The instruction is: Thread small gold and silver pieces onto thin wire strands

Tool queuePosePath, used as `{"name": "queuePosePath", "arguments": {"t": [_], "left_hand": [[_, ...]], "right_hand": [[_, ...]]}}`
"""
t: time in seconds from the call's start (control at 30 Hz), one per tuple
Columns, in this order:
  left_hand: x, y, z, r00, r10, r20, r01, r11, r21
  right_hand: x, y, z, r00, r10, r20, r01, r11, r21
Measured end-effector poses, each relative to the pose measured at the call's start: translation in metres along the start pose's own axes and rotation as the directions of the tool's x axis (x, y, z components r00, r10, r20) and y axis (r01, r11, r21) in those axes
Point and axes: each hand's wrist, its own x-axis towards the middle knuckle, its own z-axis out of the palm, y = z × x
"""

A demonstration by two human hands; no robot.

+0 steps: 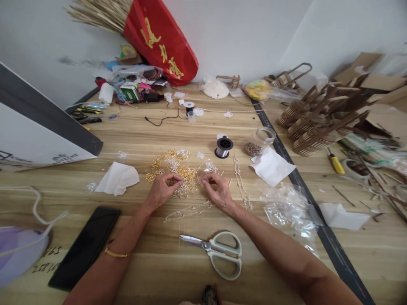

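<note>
Left hand (162, 188) and right hand (219, 192) face each other at the loose beads (190, 174), each with thumb and forefinger drawn together; whatever sits between the fingertips is too small to tell. Nearest on the worktop (152, 262) lie scissors (206, 245) and, to their left, a dark phone (84, 250); pen marks beside it include "258", the rest unsure. Beyond the scissors lie two chains (238, 173), one in front of the hands, one to their right. Both look already put together, while the heaped gold and clear beads seem largely unused, so much probably remains. Past them stands a spool (224, 147). At left, a white box (47, 135) bears letters like "DYTECHE", partly unclear. Farthest, a red bag (159, 42) carries gold characters, not safely legible.
</note>
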Motion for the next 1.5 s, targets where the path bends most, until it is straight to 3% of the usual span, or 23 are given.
{"name": "queuePosePath", "arguments": {"t": [0.3, 0.53, 0.7, 1.1, 1.5], "left_hand": [[0.0, -0.004, 0.002, 1.0, -0.01, -0.004, 0.01, 0.998, -0.065], [0.0, -0.002, 0.001, 0.997, -0.076, 0.032, 0.081, 0.977, -0.197], [0.001, -0.002, 0.004, 0.991, -0.114, 0.069, 0.131, 0.937, -0.323], [0.0, 0.01, 0.011, 0.985, -0.137, 0.108, 0.171, 0.884, -0.435], [-0.004, 0.009, 0.017, 0.977, -0.153, 0.149, 0.204, 0.88, -0.43]], "right_hand": [[0.0, -0.001, 0.0, 1.0, 0.001, 0.004, -0.001, 1.0, -0.007], [0.0, 0.001, 0.0, 1.0, -0.024, 0.016, 0.024, 1.0, -0.014], [-0.002, -0.001, -0.001, 0.99, -0.123, 0.064, 0.127, 0.99, -0.063], [-0.006, 0.0, 0.0, 0.927, -0.319, 0.197, 0.352, 0.921, -0.168], [-0.007, -0.004, 0.0, 0.906, -0.378, 0.192, 0.413, 0.89, -0.196]]}}
